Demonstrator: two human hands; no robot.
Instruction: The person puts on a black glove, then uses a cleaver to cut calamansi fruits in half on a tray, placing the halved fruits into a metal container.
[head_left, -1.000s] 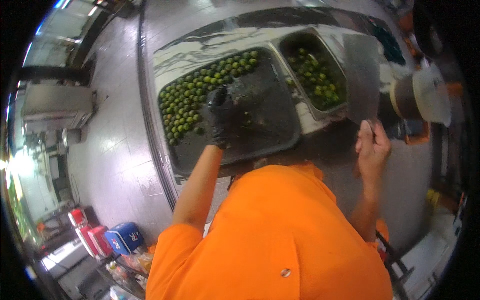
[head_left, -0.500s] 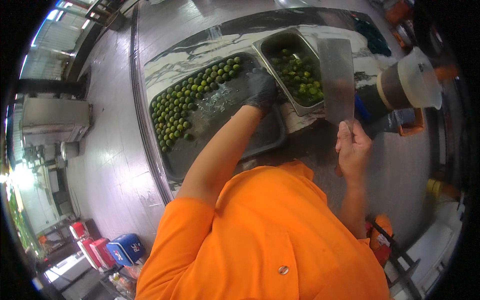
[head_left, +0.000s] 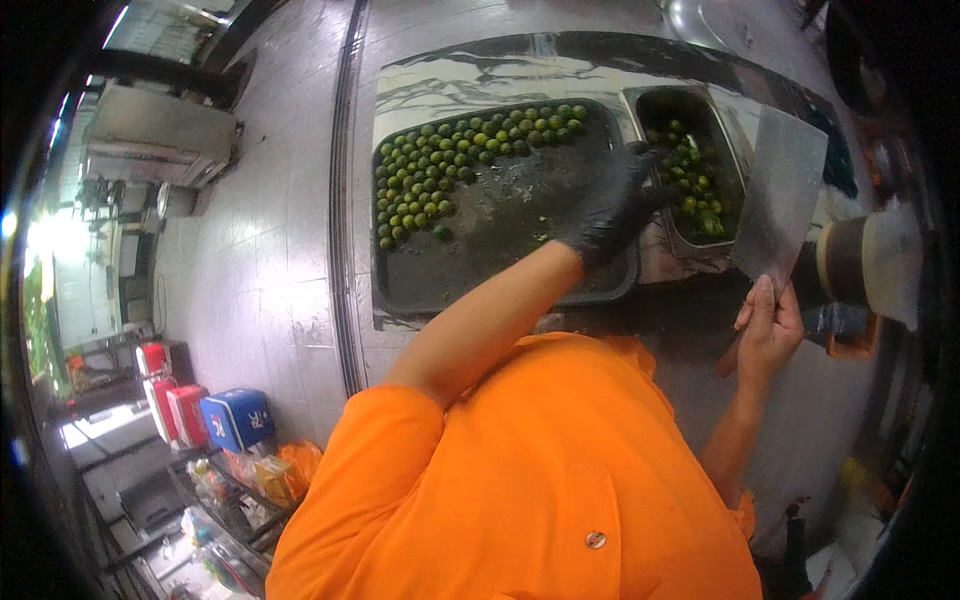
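Observation:
My left hand (head_left: 612,205), in a black glove, hovers over the right end of a black tray (head_left: 420,280). Its blurred fingers look spread toward a metal pan (head_left: 690,246), and I make out nothing in them. Many small green limes (head_left: 430,165) cover the tray's far and left parts. Inside the pan lie more green limes (head_left: 700,195), some apparently cut. My bare right hand (head_left: 770,325) is closed round the handle of a cleaver (head_left: 785,190). Its broad blade points up and away, beside the pan's right side.
Tray and pan stand on a marble-patterned table (head_left: 450,85). Right of the cleaver is a translucent plastic container (head_left: 890,265) with a brown band. On the tiled floor (head_left: 250,240) at left are a blue cooler box (head_left: 237,418) and red boxes (head_left: 187,412).
My left hand has shifted from the tray's far right corner toward the pan, its fingers spreading. The cleaver has tilted to the right. The whole view has turned, moving the scene rightward.

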